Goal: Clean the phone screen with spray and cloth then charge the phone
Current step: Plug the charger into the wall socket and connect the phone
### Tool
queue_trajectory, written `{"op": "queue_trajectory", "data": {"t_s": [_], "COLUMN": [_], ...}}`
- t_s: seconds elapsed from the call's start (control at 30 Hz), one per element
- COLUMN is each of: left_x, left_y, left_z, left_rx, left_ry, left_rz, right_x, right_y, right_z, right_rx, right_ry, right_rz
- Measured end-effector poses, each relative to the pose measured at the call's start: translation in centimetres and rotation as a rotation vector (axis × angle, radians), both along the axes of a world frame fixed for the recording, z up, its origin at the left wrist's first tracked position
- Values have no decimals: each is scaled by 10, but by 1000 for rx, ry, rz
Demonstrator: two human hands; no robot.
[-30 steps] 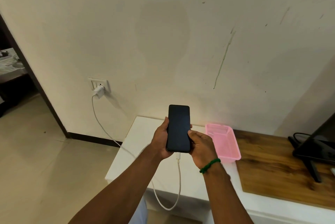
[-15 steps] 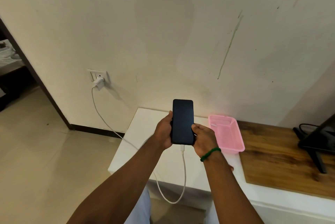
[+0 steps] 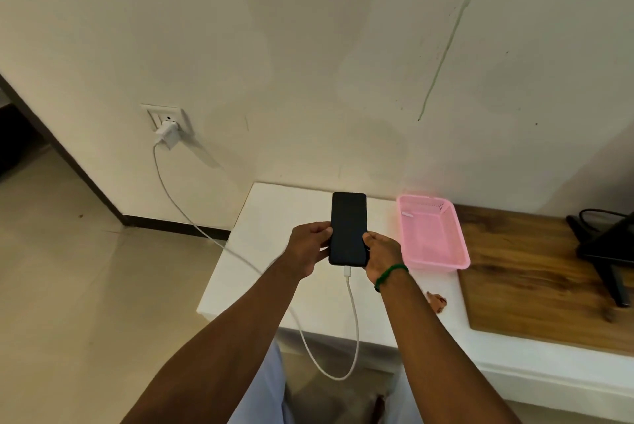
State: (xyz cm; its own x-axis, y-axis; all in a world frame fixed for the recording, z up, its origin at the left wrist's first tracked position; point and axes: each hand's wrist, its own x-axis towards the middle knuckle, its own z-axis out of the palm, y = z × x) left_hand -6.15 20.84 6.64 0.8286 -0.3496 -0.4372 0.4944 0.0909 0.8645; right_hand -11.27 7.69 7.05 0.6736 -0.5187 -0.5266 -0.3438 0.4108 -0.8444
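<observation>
A black phone (image 3: 348,228) with a dark screen is held upright above the white table (image 3: 260,252). My left hand (image 3: 308,243) grips its left edge and my right hand (image 3: 382,254) grips its lower right edge. A white charging cable (image 3: 353,314) is plugged into the phone's bottom. It loops down below the table edge and runs up to a white charger (image 3: 166,134) in the wall socket (image 3: 164,115). No spray bottle or cloth is in view.
A pink plastic basket (image 3: 432,235) stands on the table just right of my right hand. Beyond it lies a wooden board (image 3: 535,279) with a black stand and cable (image 3: 607,245) at the far right. A small brown scrap (image 3: 436,302) lies near the board.
Both hands and the phone have stayed together over the table. The view has tilted a little downward, so the wall socket and table appear lower in the frame.
</observation>
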Motion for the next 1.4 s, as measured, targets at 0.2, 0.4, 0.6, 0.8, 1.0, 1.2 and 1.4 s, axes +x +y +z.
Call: {"op": "queue_trajectory", "data": {"t_s": [0.2,0.4,0.6,0.8,1.0,1.2,1.4], "left_x": [13,24,35,41,41,45,46], "left_y": [-4,-9,-14,-16,-17,-20,-19], "left_z": [-46,-90,-118,-129,-132,-133,-136], "left_rx": [94,196,374,520,696,813,873], "left_ry": [56,84,48,-26,-113,-146,-170], "left_rz": [74,107,82,38,-39,-99,-112], "right_x": [18,31,34,35,35,38,41], "right_y": [0,-6,-12,-16,-15,-15,-15], "right_z": [-43,-86,-101,-110,-114,-118,-116], "right_rx": [14,-177,-391,-451,-496,-485,-559], "right_ry": [98,244,366,446,500,517,535], "right_rz": [20,144,257,294,279,270,300]}}
